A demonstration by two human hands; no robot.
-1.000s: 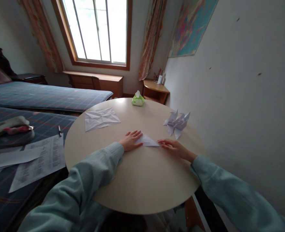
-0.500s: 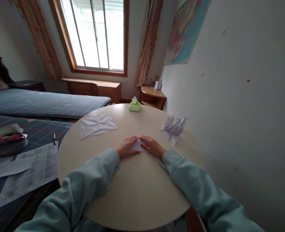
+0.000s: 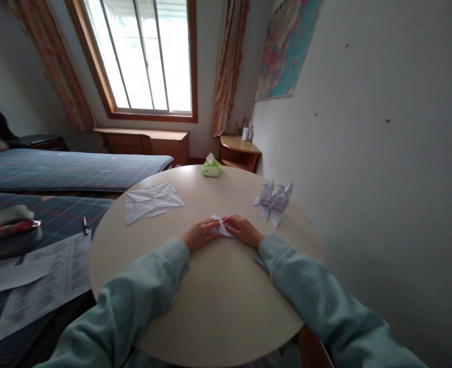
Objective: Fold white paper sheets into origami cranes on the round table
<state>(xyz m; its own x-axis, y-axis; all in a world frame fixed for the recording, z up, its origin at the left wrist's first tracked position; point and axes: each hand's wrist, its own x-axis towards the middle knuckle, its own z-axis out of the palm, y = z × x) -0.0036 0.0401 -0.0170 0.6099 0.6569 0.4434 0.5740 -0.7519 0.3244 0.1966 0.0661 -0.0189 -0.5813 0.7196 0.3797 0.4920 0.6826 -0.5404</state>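
Note:
A small piece of folded white paper [image 3: 223, 230] lies on the round table between my two hands. My left hand [image 3: 202, 233] holds its left side, fingers closed on the edge and thumb low. From the right, my right hand [image 3: 243, 229] pinches the paper near its middle, with fingers bent. The hands cover parts of the paper, so its full shape is hidden. To the right of my hands stand white folded-paper pieces with pointed tips [image 3: 274, 200]. Left of them, a creased sheet of white paper [image 3: 154, 201] lies spread out.
The round table [image 3: 210, 296] stands close to the wall on the right. A green tissue pack [image 3: 211, 167] is at its far edge. On the left, a bed [image 3: 57, 204] carries printed sheets [image 3: 63, 276], a black pen [image 3: 85, 225] and a bag-like item.
My left fingers have drawn in, and the paper's flat triangular front has given way to a shape with a raised fold. The view has tilted and shifted slightly.

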